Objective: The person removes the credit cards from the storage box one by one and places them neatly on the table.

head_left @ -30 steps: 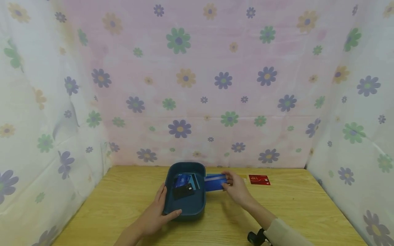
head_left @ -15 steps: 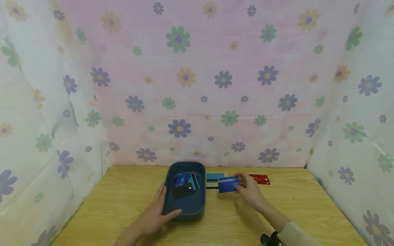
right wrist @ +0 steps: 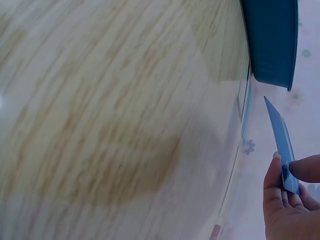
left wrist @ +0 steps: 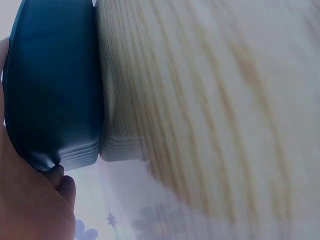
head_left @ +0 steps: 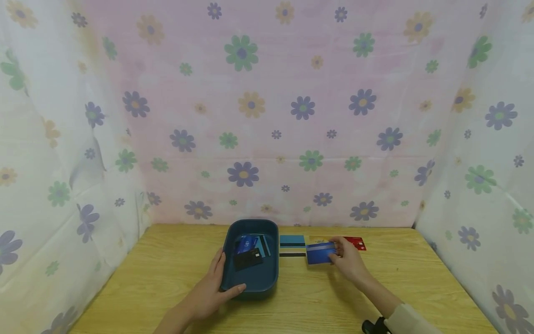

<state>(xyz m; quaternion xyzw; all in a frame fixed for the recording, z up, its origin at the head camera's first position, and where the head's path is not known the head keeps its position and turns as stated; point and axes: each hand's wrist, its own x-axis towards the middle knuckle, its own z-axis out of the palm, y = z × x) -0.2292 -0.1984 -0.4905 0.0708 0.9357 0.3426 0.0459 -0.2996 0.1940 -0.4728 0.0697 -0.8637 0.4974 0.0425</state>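
Observation:
My right hand [head_left: 350,260] pinches a blue card [head_left: 319,253] with a pale stripe by its right end, above the table. The right wrist view shows the card [right wrist: 281,140] edge-on between thumb and fingers. My left hand [head_left: 210,290] grips the near left corner of a dark teal plastic box [head_left: 250,281], thumb on the near rim. Inside the box lie a blue card [head_left: 248,244], a light blue card [head_left: 263,246] with a black stripe, and a black card [head_left: 248,260]. In the left wrist view, the fingers [left wrist: 59,182] touch the box's outer side.
On the wooden table [head_left: 333,306], right of the box, lie a light blue striped card [head_left: 292,239] and a black stripe [head_left: 292,254] of another card. Partly behind my right hand are a yellowish card [head_left: 319,239] and a red card [head_left: 359,242]. Flowered cloth [head_left: 271,148] encloses the table.
My right hand has moved to the right with the blue card, away from the box's rim. The striped cards beneath now show. My left hand and the box have not moved.

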